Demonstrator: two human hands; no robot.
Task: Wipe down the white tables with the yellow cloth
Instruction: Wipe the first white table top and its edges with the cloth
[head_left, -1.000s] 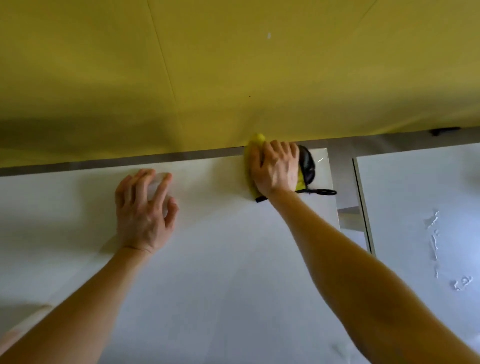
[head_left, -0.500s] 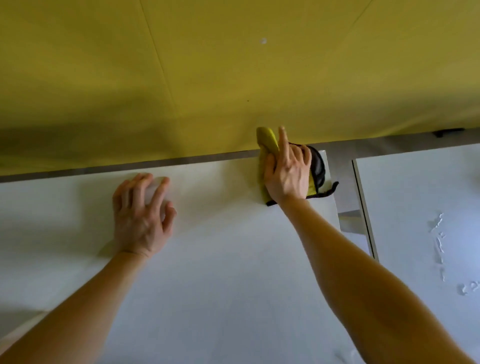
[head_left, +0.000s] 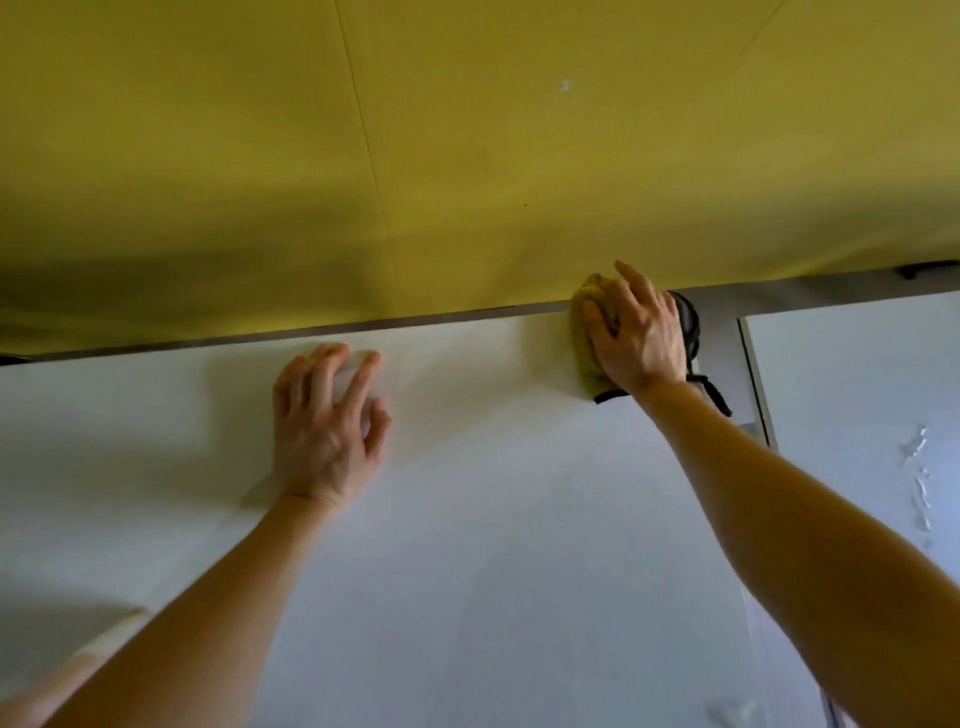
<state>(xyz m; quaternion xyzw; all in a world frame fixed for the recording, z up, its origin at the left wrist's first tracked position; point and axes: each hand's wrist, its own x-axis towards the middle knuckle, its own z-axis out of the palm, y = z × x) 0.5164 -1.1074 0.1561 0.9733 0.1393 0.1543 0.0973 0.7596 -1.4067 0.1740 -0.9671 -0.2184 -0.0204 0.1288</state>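
A white table (head_left: 493, 545) fills the lower view, its far edge against a yellow wall. My right hand (head_left: 636, 338) presses the yellow cloth (head_left: 584, 343) with black trim onto the table's far right corner, fingers spread over it, one fingertip raised toward the wall. Most of the cloth is hidden under the hand. My left hand (head_left: 324, 431) rests flat on the table to the left, fingers apart, holding nothing. A second white table (head_left: 857, 389) stands to the right across a narrow gap.
The yellow wall (head_left: 467, 156) rises right behind the table's far edge. Streaks and drops of water (head_left: 917, 478) lie on the second table's surface. A dark strip (head_left: 924, 270) shows at the wall's base at the far right.
My right hand has slid the cloth a little further toward the far right corner and the wall. My left hand has stayed flat in the same place.
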